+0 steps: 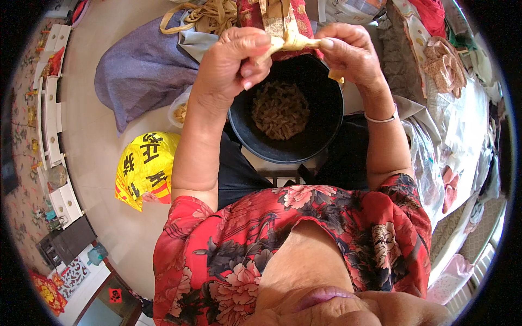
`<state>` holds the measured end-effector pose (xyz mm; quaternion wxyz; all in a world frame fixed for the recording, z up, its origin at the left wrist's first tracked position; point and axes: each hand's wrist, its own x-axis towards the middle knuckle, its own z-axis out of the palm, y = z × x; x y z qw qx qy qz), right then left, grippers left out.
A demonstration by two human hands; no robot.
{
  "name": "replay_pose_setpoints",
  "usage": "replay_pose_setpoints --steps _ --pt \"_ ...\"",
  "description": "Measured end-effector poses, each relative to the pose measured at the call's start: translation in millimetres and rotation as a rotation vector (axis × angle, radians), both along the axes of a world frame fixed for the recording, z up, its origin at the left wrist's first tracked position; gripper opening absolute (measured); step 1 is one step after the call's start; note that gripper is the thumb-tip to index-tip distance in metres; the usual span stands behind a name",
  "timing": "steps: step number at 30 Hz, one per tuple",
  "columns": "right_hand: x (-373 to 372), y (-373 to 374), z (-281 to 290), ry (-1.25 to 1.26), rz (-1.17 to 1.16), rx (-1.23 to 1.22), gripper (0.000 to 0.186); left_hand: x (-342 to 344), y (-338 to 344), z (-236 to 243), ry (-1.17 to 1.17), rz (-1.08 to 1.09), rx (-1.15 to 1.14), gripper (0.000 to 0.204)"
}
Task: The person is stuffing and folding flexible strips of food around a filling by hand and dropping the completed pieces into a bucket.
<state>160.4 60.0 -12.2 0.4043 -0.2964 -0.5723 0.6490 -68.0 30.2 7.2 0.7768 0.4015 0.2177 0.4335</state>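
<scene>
My left hand and my right hand are raised over the far rim of a black tub. Stretched between them is a pale yellow strip, looped into a knot in its middle; it looks like tofu skin. The fingers of each hand pinch one side of it, and a loose end hangs below the right fingers. Down in the tub lies a heap of small tan knotted pieces. The tub stands between my knees.
Beyond the left hand, more tan strips lie beside a blue-grey cloth. A red patterned cloth sits behind the tub. On the floor at left are a yellow bag and a small clear bag. Plastic-covered bedding stands at right.
</scene>
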Motion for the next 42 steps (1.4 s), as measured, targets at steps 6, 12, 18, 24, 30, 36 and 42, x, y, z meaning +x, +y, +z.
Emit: replay_pose_setpoints --steps 6,12,18,24,30,36,42 --pt "-1.7 -3.6 -16.9 -0.115 -0.054 -0.045 0.014 -19.1 16.6 -1.2 0.736 0.012 0.378 0.028" --pt "-13.8 -11.5 -7.6 -0.392 -0.031 0.005 0.012 13.1 3.4 -18.4 1.173 -0.029 0.768 0.023" --pt "-8.1 12.3 -16.8 -0.559 -0.172 0.179 0.02 5.1 31.8 -44.7 1.195 0.083 0.716 0.023" --pt "-31.2 53.1 -58.1 -0.61 -0.408 0.233 0.025 10.7 60.8 -63.7 1.465 0.448 0.723 0.025" --pt "-19.3 68.4 -70.3 -1.086 -0.416 0.428 0.025 10.1 60.0 -59.8 1.684 0.214 0.609 0.031" --pt "-40.8 20.4 -34.6 -0.066 -0.154 -0.356 0.027 40.2 23.4 -54.5 1.24 0.346 0.559 0.042" --pt "-52.4 4.9 -26.1 0.143 0.09 -0.517 0.029 57.6 23.1 -53.8 0.055 0.612 0.011 0.038"
